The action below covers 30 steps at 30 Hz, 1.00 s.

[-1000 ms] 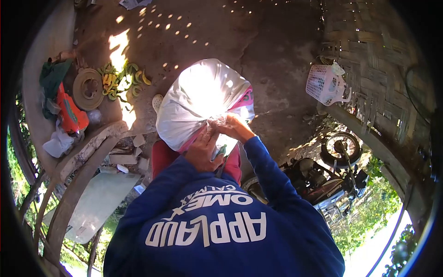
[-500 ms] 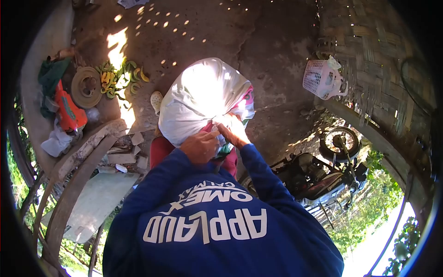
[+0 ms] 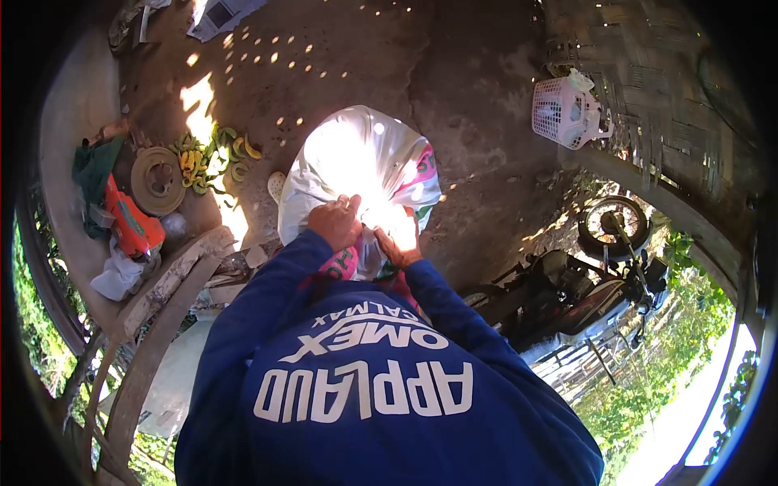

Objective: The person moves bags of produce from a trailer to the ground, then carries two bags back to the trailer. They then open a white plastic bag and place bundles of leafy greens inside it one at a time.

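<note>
A bulging white sack with pink and green print stands on the ground right in front of me. My left hand is closed on the gathered material at the near side of the sack. Close beside it, my right hand pinches the same bunched part, with strong sunlight on its fingers. Below my hands, a loose flap of the sack with pink print hangs against my blue shirt. What lies inside the sack is hidden.
To the left lie a pile of green and yellow bananas, a round brown disc and an orange object. A pink plastic basket stands at the woven wall. A motorcycle is parked at the right.
My left hand has moved up onto the sack, and my right hand has shifted slightly left. A pink-printed flap now shows below them. The view has tilted a little.
</note>
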Each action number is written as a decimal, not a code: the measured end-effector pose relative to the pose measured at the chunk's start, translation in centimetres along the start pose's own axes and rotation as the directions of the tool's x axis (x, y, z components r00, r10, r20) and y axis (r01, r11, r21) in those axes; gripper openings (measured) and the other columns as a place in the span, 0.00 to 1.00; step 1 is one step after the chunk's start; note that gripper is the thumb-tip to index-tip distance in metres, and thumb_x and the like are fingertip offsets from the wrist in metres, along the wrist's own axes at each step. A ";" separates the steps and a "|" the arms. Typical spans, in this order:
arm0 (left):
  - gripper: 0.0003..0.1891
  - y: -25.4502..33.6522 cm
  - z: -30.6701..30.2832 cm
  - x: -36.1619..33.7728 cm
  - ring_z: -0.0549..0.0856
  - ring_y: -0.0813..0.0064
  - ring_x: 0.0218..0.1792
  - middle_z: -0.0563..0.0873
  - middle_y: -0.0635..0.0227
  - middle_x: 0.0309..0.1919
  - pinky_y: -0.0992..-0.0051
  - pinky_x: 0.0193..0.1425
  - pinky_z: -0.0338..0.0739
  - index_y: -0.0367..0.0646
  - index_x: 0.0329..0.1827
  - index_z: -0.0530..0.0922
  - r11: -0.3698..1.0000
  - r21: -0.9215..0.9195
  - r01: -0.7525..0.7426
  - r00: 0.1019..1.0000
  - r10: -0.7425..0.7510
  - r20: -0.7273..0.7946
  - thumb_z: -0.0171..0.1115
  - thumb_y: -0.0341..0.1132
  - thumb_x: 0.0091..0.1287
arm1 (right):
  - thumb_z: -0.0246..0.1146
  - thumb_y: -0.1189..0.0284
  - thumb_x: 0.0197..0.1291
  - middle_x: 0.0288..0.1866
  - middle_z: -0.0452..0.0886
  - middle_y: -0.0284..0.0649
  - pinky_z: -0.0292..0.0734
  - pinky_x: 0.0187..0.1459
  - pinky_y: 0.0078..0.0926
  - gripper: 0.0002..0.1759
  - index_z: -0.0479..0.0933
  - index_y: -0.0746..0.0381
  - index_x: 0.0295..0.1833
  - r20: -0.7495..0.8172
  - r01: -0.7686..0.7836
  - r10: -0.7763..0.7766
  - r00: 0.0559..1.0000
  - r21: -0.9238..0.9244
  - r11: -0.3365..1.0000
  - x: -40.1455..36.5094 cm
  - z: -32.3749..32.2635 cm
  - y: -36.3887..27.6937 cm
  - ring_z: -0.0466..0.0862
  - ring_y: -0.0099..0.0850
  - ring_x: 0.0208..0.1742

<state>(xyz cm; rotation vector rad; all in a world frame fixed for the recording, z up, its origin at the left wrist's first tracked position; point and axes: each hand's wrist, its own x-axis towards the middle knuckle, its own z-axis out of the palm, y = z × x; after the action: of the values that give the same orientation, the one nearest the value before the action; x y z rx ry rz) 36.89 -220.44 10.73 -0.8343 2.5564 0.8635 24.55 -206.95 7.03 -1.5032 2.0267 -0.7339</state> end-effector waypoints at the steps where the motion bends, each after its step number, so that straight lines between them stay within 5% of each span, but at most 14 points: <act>1: 0.15 -0.1 0.2 0.2 0.81 0.58 0.35 0.79 0.56 0.32 0.63 0.39 0.75 0.41 0.40 0.70 1.000 0.001 -0.029 1.000 0.029 0.009 0.55 0.38 0.51 | 0.56 0.63 0.48 0.40 0.79 0.40 0.65 0.46 0.36 0.16 0.77 0.58 0.42 -0.006 -0.094 0.094 0.996 0.021 0.995 0.2 -0.6 -0.7 0.75 0.37 0.43; 7: 0.09 -1.0 1.5 0.5 0.80 0.58 0.32 0.79 0.57 0.28 0.63 0.36 0.75 0.40 0.31 0.73 0.969 -0.060 -0.240 0.971 0.237 -0.043 0.54 0.36 0.52 | 0.57 0.61 0.50 0.43 0.79 0.36 0.64 0.47 0.37 0.16 0.77 0.54 0.44 -0.017 0.023 -0.023 1.000 -0.015 1.000 -1.1 1.4 1.2 0.74 0.36 0.45; 14: 0.09 -1.8 3.0 1.0 0.78 0.53 0.26 0.78 0.53 0.24 0.61 0.33 0.72 0.37 0.23 0.70 0.945 -0.313 -0.092 0.981 0.140 0.135 0.49 0.35 0.54 | 0.60 0.62 0.48 0.47 0.76 0.37 0.62 0.48 0.36 0.17 0.77 0.55 0.45 -0.080 -0.092 0.098 0.992 0.079 0.993 -2.2 1.5 0.4 0.71 0.39 0.47; 17: 0.10 -2.4 3.3 0.6 0.74 0.60 0.19 0.75 0.59 0.20 0.63 0.28 0.68 0.37 0.20 0.67 0.833 -0.549 -0.070 0.976 0.171 0.134 0.47 0.34 0.55 | 0.60 0.63 0.47 0.49 0.75 0.38 0.62 0.48 0.37 0.18 0.77 0.56 0.45 -0.114 -0.170 0.201 0.973 0.238 0.956 -2.1 1.1 -0.1 0.69 0.39 0.49; 19: 0.09 -1.8 1.7 -0.6 0.66 0.73 0.14 0.69 0.68 0.17 0.71 0.20 0.62 0.39 0.20 0.65 0.580 -0.806 0.117 0.962 0.136 0.238 0.46 0.33 0.57 | 0.61 0.63 0.46 0.49 0.75 0.38 0.61 0.49 0.37 0.18 0.77 0.56 0.45 -0.118 -0.153 0.182 0.976 0.221 0.963 -2.0 0.9 -0.2 0.68 0.40 0.49; 20: 0.09 -1.0 0.4 -1.1 0.66 0.73 0.14 0.69 0.68 0.17 0.71 0.20 0.62 0.39 0.20 0.65 0.582 -0.805 0.117 0.961 0.138 0.239 0.46 0.33 0.57 | 0.61 0.63 0.46 0.49 0.75 0.38 0.61 0.49 0.37 0.18 0.77 0.56 0.45 -0.121 -0.154 0.184 0.976 0.221 0.963 -1.9 0.8 -0.1 0.68 0.40 0.49; 22: 0.08 0.6 -2.1 -2.0 0.62 0.84 0.14 0.64 0.74 0.16 0.79 0.17 0.57 0.42 0.21 0.63 0.144 -0.841 0.522 0.844 0.056 0.534 0.45 0.32 0.58 | 0.61 0.64 0.46 0.49 0.75 0.38 0.61 0.49 0.36 0.18 0.77 0.56 0.45 -0.132 -0.154 0.182 0.974 0.201 0.967 -2.0 0.9 -0.1 0.69 0.40 0.49; 23: 0.08 0.7 -2.8 -2.3 0.61 0.86 0.14 0.66 0.75 0.17 0.83 0.16 0.55 0.44 0.22 0.62 -0.036 -0.806 0.591 0.806 0.058 0.589 0.46 0.33 0.58 | 0.61 0.64 0.46 0.49 0.75 0.38 0.61 0.49 0.36 0.18 0.77 0.56 0.45 -0.131 -0.154 0.182 0.975 0.203 0.967 -2.0 0.9 -0.1 0.69 0.40 0.49; 27: 0.08 0.6 -3.3 -1.4 0.61 0.87 0.14 0.67 0.74 0.17 0.83 0.16 0.57 0.46 0.22 0.62 -0.255 -0.787 0.562 0.809 -0.028 0.587 0.47 0.34 0.58 | 0.60 0.64 0.46 0.49 0.75 0.40 0.61 0.50 0.37 0.18 0.77 0.56 0.45 -0.122 -0.127 0.148 0.982 0.160 0.979 -1.2 0.6 -0.2 0.70 0.41 0.49; 30: 0.08 -0.7 -2.0 0.7 0.61 0.86 0.14 0.67 0.74 0.18 0.83 0.17 0.58 0.47 0.22 0.63 -0.444 -0.806 0.391 0.855 -0.149 0.497 0.49 0.37 0.57 | 0.60 0.65 0.46 0.46 0.76 0.40 0.62 0.49 0.36 0.17 0.77 0.57 0.44 -0.126 -0.150 0.169 0.977 0.144 0.978 -0.7 0.8 -0.8 0.70 0.41 0.49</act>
<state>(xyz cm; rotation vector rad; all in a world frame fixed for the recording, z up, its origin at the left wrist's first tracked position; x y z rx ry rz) 36.54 -222.46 11.65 -1.5440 0.4259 2.7226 25.89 -206.55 7.04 -1.2279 2.1245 -0.9098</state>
